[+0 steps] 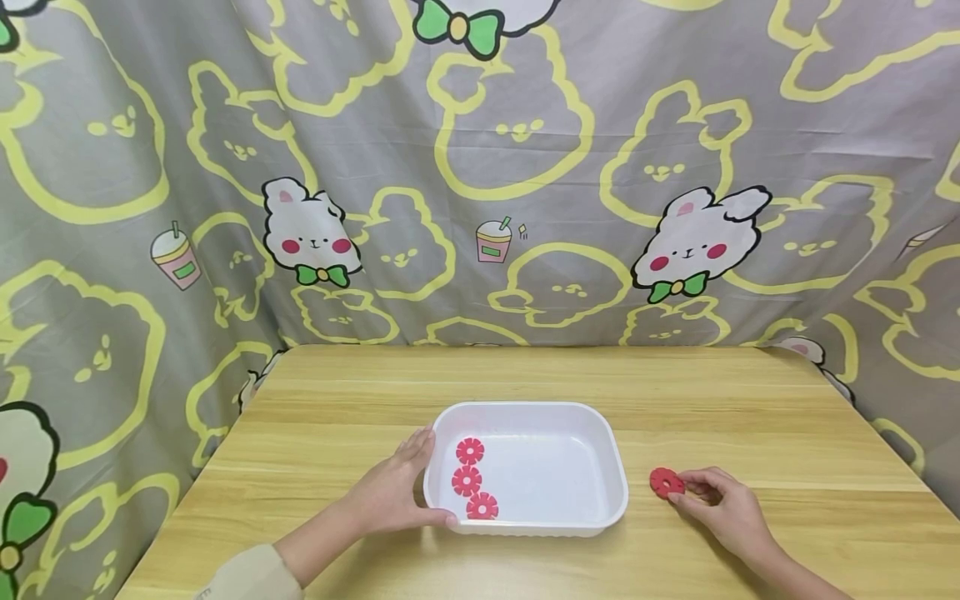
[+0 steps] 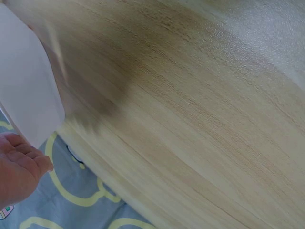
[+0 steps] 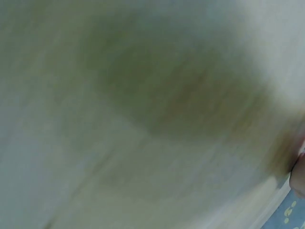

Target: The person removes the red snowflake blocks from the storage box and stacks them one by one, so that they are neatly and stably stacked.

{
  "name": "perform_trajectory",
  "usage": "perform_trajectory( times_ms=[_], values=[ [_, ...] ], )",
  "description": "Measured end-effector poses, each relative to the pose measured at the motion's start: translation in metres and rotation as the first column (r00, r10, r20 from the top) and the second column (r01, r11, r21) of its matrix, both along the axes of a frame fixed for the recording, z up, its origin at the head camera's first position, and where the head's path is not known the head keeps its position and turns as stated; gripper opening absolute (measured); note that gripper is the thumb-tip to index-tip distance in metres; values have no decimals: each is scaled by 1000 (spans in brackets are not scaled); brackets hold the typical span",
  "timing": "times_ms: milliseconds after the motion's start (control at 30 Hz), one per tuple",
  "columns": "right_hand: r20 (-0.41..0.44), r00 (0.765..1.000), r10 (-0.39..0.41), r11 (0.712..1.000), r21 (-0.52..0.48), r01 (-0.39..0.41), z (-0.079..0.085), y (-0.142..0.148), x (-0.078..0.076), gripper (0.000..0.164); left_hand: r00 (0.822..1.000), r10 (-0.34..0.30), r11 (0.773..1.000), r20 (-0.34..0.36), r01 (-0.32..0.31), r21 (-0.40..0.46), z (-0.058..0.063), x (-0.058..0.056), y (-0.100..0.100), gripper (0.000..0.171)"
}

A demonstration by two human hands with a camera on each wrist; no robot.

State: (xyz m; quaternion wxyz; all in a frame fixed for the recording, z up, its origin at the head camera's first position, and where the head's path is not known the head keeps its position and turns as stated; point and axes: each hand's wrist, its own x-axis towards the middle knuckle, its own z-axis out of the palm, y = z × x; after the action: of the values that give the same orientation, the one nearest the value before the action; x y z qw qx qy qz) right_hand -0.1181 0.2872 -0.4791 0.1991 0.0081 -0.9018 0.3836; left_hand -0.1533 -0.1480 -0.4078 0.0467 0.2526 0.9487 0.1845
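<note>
A white plastic tub sits on the table. My left hand holds its left end, the thumb at the near corner and the fingers along the left wall. In the left wrist view some fingers of that left hand show beside the tub's wall. Inside the tub, along its left side, lie three red notched discs with holes in their centres. To the right of the tub, my right hand pinches another red notched disc between thumb and fingers. The right wrist view is blurred and shows little of the hand.
A wooden table stretches out beneath everything. Behind it and at both sides hangs a grey curtain with yellow outlines and cartoon rabbits.
</note>
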Motion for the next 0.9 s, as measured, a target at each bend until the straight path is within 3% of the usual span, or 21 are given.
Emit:
perform_trajectory(
  times_ms=[300,467,900],
  values=[
    [16,1000,3,1000,-7,-2,2,2,0,26,1000,-2,1000,-2,2,-7,0,0,0,115],
    [52,998,24,999,-27,-22,11,4,0,28,1000,-4,1000,-6,4,-9,1,0,0,115],
    [-48,984,170,979,-109,-174,47,-5,-13,26,1000,-2,1000,-16,1,-21,1,-1,1,114]
  ],
)
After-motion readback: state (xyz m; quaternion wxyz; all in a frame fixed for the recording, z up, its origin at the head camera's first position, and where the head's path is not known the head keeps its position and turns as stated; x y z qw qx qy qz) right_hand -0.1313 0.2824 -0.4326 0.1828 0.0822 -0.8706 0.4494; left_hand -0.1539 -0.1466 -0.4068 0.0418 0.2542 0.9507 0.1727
